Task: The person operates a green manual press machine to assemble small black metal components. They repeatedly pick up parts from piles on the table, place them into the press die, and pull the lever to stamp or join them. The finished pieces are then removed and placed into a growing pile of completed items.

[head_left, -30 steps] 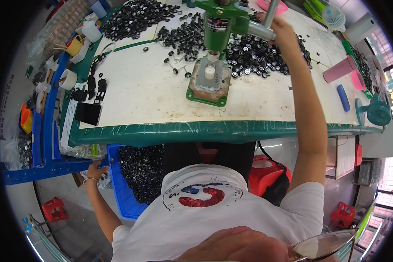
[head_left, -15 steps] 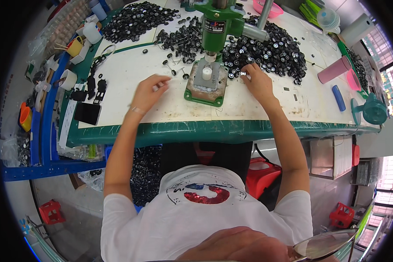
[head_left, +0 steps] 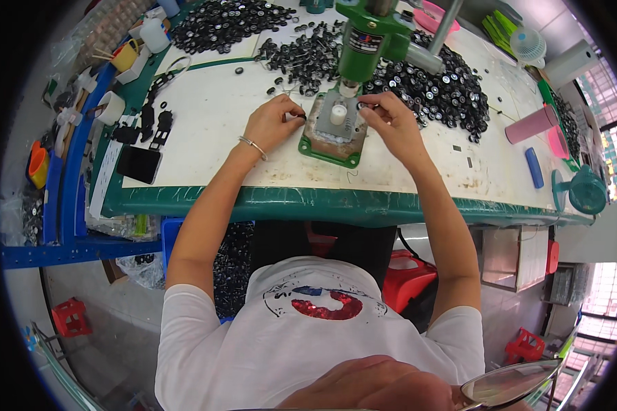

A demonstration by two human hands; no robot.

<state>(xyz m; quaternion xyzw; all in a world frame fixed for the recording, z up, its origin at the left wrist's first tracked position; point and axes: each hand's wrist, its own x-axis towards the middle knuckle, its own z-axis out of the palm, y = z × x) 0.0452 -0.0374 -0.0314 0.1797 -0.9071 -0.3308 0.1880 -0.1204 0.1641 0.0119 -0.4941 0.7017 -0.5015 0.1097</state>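
Observation:
A green hand press (head_left: 360, 51) stands in front of me, with a white round holder (head_left: 339, 114) on the grey plate of its base. Left of that base, my left hand (head_left: 273, 123) pinches a small black wheel (head_left: 302, 116); whether an axle is on it cannot be made out. My right hand (head_left: 393, 122) is at the base's right edge, a black wheel with a pale centre (head_left: 362, 105) between thumb and fingers. Behind the press lie a heap of wheels with thin metal axles (head_left: 308, 58) and, to the right, a big heap of black wheels (head_left: 445, 92).
Another heap of black parts (head_left: 223, 26) is at the far left. A phone (head_left: 139, 164) and black plastic pieces (head_left: 147, 123) lie on the left. On the right are a pink cylinder (head_left: 531, 124), a blue cylinder (head_left: 534, 168) and a small teal fan (head_left: 586, 188). The table's green edge (head_left: 308, 204) runs before me.
My left hand has moved right to the press base and now pinches a wheel. The right hand has come from the heap toward the base with a wheel. The view has shifted slightly.

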